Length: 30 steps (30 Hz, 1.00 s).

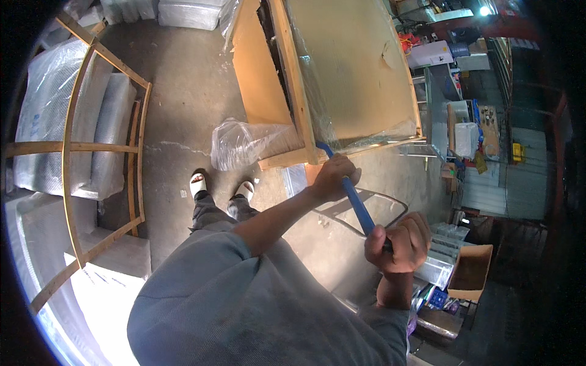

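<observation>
Both your hands are clenched on a blue bar [358,206], which slants between you and the crate. Your left hand [332,177] grips it nearer the far end; your right hand [400,245] is wrapped round the near end, knuckles up. Far tip is at the lower corner of a wooden-framed crate [297,91]; cannot tell whether it is wedged in or only resting against the timber.

Crate: tan board face, partly covered in clear film. Side board [256,79] has a ragged edge with a dark gap along the post. Loose plastic film [244,143] bunches at the bottom corner, just ahead of your white slippers [198,183].

In the way: a metal-tube frame [390,196] lies low beneath the bar, partly hidden by it and your hands. The bunched film sits between your feet and the crate's side.

To your left: an open timber frame [68,146] stands in front of bubble-wrapped panels [49,116]. More wrapped bundles [189,13] on the floor beyond.

To your right: open cardboard box [471,268], near a blue basket [438,297]. Farther off, a cluttered bench area holds a white wrapped bundle [466,140].
</observation>
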Motion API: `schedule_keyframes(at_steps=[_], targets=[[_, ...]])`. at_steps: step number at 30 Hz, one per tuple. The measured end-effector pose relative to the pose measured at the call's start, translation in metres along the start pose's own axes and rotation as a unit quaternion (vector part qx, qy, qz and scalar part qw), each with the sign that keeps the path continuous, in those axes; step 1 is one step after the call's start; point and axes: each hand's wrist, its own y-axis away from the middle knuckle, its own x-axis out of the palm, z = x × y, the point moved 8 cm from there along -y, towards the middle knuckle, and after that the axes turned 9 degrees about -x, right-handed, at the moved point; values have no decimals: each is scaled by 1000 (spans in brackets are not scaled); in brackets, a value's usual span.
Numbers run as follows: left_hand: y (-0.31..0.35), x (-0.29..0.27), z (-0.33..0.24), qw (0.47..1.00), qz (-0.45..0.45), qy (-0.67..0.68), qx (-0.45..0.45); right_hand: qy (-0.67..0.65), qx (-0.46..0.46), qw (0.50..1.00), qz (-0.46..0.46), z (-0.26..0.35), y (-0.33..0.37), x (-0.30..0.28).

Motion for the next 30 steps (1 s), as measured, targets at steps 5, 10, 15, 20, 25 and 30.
schedule_keyframes(at_steps=[5, 10, 15, 20, 25, 30], targets=[[2, -7, 18, 998, 42, -31, -20, -27, 11, 1000, 10, -16, 11, 30], [-3, 8, 32, 995, 76, -16, -66, 38, 74, 996, 31, -56, 37, 35], [-16, 60, 41, 981, 137, -85, -108, -24, 239, 967, -90, -138, 101, 16], [-20, 92, 43, 969, 158, -138, -132, -121, 299, 919, -228, -201, 185, 18], [-20, 118, 56, 942, 178, -251, -130, -152, 398, 869, -251, -274, 266, 48], [58, 125, 93, 820, 336, -411, -215, -260, 412, 845, -219, -280, 311, 122]])
